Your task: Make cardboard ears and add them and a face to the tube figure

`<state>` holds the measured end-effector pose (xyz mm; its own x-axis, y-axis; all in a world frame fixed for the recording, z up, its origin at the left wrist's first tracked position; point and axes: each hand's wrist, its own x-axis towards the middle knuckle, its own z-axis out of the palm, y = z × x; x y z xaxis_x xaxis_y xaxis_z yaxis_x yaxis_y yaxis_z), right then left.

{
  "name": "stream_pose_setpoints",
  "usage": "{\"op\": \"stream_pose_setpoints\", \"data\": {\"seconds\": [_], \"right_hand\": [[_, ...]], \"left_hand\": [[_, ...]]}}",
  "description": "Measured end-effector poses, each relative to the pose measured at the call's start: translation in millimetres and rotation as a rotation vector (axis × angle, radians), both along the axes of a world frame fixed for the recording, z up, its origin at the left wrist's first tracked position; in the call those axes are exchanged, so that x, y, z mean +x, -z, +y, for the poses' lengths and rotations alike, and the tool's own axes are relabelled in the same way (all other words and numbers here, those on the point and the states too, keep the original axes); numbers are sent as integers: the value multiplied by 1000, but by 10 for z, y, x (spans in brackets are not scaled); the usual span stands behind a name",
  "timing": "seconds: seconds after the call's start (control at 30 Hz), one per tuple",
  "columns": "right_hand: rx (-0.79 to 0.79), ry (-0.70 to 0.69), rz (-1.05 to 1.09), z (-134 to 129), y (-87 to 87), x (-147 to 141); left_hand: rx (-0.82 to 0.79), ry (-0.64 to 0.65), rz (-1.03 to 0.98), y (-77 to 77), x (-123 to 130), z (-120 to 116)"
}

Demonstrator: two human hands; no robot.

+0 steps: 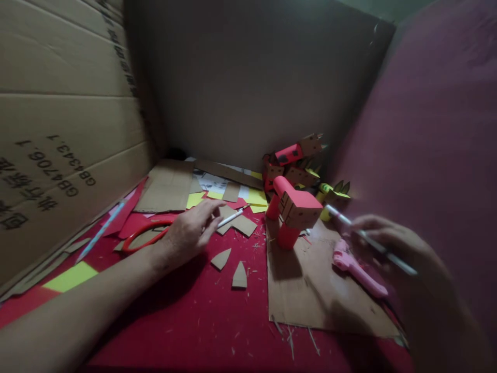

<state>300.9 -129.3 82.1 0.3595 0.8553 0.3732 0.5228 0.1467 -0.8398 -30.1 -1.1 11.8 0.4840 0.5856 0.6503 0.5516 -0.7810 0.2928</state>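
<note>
My left hand (190,225) is over the red tabletop, its thumb and fingers closed around the end of a slim white pen (230,218). Beside that wrist lie scissors with red handles (134,241), partly covered by the hand. My right hand (392,241), blurred, grips another white pen (373,241) with a pink band, pointing left. Left of it, a cardboard figure (297,207) with red paper on top and red tube legs stands on a cardboard sheet (287,300). A pink tool (361,272) lies on that sheet below my right hand.
Two pointed cardboard pieces (239,275) and scraps lie on the red tabletop (186,321). More red and yellow cardboard figures (289,155) crowd the back right. A printed cardboard panel (66,119) rises at left, a grey panel (248,88) behind, a pink one (430,129) at right.
</note>
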Motion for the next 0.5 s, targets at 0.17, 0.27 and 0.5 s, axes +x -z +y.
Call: {"op": "stream_pose_setpoints", "data": {"seconds": [0.17,0.27,0.5], "right_hand": [[-407,-605,950,-185,295,-622],[-362,-744,1057,-99,439,-920],[-246,-591,928,34,612,-1250]], "left_hand": [[98,290,-31,7,142,-340],[102,377,5,39,202,-453],[138,380,81,109,200,-435]]}}
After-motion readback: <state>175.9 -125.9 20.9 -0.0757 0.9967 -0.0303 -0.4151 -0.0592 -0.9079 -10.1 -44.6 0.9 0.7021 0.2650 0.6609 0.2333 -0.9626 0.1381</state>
